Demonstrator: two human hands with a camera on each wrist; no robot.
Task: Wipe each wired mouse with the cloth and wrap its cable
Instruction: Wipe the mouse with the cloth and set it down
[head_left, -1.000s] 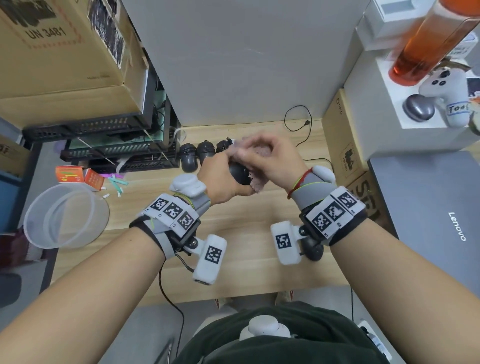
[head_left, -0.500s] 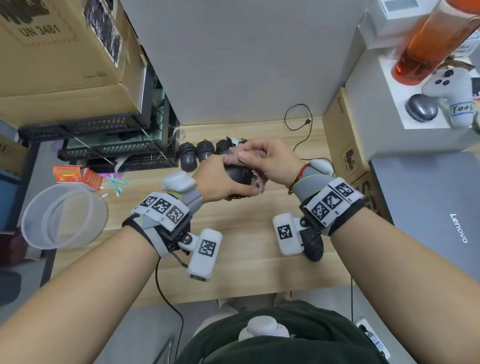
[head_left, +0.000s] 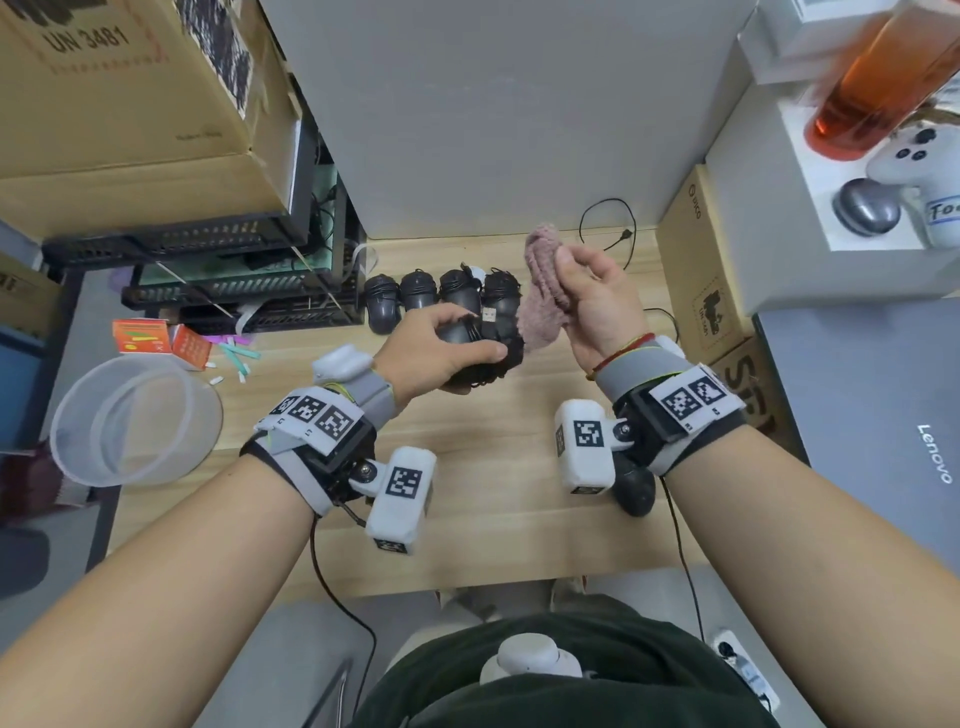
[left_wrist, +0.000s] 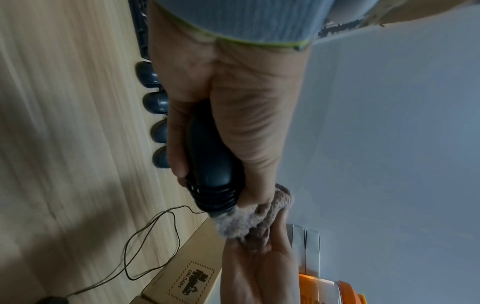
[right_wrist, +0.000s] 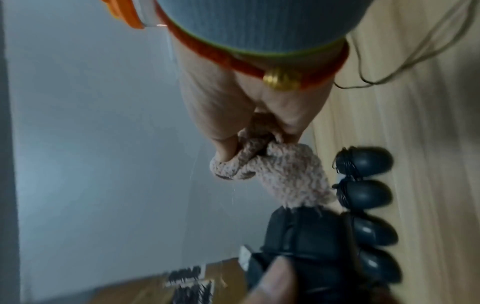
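My left hand (head_left: 436, 353) grips a black wired mouse (head_left: 483, 348) above the wooden table (head_left: 493, 519), its cable wound round the body and the USB plug showing on top. In the left wrist view the mouse (left_wrist: 210, 156) lies between thumb and fingers. My right hand (head_left: 592, 301) holds a bunched pink cloth (head_left: 543, 291) just to the right of the mouse, lifted off it, with its lower end hanging beside the mouse. The right wrist view shows the cloth (right_wrist: 285, 170) pinched above the held mouse (right_wrist: 298, 242). Several wrapped mice (head_left: 441, 296) stand in a row behind.
Another black mouse (head_left: 634, 488) lies under my right wrist, its cable running off the front edge. A clear plastic tub (head_left: 135, 421) sits at the left, a closed laptop (head_left: 883, 415) at the right. Cardboard boxes (head_left: 696, 270) and black trays (head_left: 234, 306) line the back.
My right hand has lifted the cloth off the mouse and moved up and to the right. The left hand still holds the mouse, which now shows its wound cable.
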